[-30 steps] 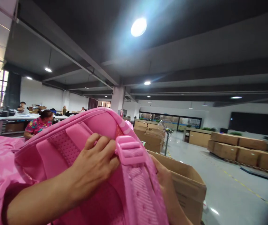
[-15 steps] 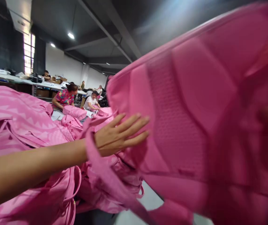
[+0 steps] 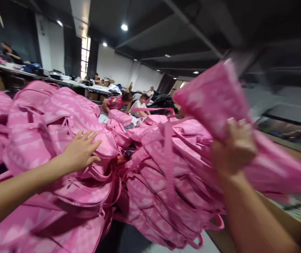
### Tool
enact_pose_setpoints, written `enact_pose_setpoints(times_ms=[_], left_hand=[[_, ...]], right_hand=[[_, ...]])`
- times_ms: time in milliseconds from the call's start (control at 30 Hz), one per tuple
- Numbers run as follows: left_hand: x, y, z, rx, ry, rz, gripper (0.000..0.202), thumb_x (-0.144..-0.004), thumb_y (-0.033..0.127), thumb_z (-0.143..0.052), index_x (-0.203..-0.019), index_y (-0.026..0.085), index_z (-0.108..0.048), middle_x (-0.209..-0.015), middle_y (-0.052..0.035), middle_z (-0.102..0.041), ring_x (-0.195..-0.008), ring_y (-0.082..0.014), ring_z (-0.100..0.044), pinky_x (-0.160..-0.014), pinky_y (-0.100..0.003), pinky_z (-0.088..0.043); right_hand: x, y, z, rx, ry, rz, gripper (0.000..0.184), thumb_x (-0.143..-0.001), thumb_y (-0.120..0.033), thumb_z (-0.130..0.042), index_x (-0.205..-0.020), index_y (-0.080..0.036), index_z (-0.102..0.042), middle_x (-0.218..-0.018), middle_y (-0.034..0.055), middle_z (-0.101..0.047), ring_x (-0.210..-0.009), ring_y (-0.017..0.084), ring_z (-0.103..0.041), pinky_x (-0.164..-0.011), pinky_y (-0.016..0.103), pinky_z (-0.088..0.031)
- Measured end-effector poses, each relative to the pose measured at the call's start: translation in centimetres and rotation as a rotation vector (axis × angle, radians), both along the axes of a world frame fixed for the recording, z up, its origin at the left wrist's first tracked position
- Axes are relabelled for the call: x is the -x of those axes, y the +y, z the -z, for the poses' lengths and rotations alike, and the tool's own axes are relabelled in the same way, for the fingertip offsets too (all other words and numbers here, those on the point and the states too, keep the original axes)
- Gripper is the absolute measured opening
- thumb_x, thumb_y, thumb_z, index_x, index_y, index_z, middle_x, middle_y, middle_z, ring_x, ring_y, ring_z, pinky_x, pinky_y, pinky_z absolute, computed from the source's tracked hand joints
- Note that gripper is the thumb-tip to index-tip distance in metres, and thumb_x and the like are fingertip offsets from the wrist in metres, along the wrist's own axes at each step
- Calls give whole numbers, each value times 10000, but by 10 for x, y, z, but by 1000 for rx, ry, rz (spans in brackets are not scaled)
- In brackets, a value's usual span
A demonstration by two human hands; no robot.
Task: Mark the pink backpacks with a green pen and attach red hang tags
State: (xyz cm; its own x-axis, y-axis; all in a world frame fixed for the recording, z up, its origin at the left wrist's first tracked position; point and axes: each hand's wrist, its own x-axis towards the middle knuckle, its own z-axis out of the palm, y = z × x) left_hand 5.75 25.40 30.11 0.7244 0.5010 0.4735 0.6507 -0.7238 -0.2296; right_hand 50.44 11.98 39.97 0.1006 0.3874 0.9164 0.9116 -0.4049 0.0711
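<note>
My right hand (image 3: 233, 149) is closed on a pink backpack (image 3: 218, 98), which it holds up at the right; both are smeared by motion. My left hand (image 3: 80, 151) is open, its fingers spread flat on top of a pink backpack in the heap (image 3: 60, 116) at the left. A second stack of pink backpacks (image 3: 166, 182) lies between my two arms, with straps and loops hanging from it.
Two seated people (image 3: 129, 103) work among more pink bags at the back centre. Long work tables (image 3: 47, 75) with clutter run along the far left wall, with other people behind them. A brown cardboard edge (image 3: 279, 211) shows at the lower right.
The view has swung left from the cardboard boxes to the backpack heap. My left hand left the held backpack and came to rest on the left heap. My right hand carries the backpack at the right.
</note>
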Motion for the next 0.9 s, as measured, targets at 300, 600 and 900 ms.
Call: enact_pose_setpoints(times_ms=[300, 600, 900], left_hand=[[38, -11, 13, 52, 14, -46, 468, -964, 503, -465, -1193, 134, -637, -1260, -165, -631, -1188, -322, -568, -1041, -514, -378], [68, -23, 52, 37, -126, -44, 503, -922, 467, -561, -1324, 164, -544, -1345, -155, -589, -1215, -327, -563, -1073, -544, -366], [88, -33, 77, 96, -240, -71, 577, -890, 471, -621, -1394, 229, -477, -1383, -121, -572, -1279, -313, -528, -1113, -539, -356]], right_hand=[[-19, 51, 104, 230, 114, -36, 570, -913, -327, -565, -1433, -100, -502, -1458, 229, -461, -1338, 397, -454, -1040, 493, -430], [76, 20, 77, -50, 6, -260, 456, -937, -230, -564, -1380, -124, -548, -1333, 220, -578, -1255, 384, -546, -1068, 571, -424], [205, 213, 192, 327, 1003, -648, 170, -964, -190, -548, -1025, -57, -635, -942, 86, -687, -841, 169, -665, -770, 310, -554]])
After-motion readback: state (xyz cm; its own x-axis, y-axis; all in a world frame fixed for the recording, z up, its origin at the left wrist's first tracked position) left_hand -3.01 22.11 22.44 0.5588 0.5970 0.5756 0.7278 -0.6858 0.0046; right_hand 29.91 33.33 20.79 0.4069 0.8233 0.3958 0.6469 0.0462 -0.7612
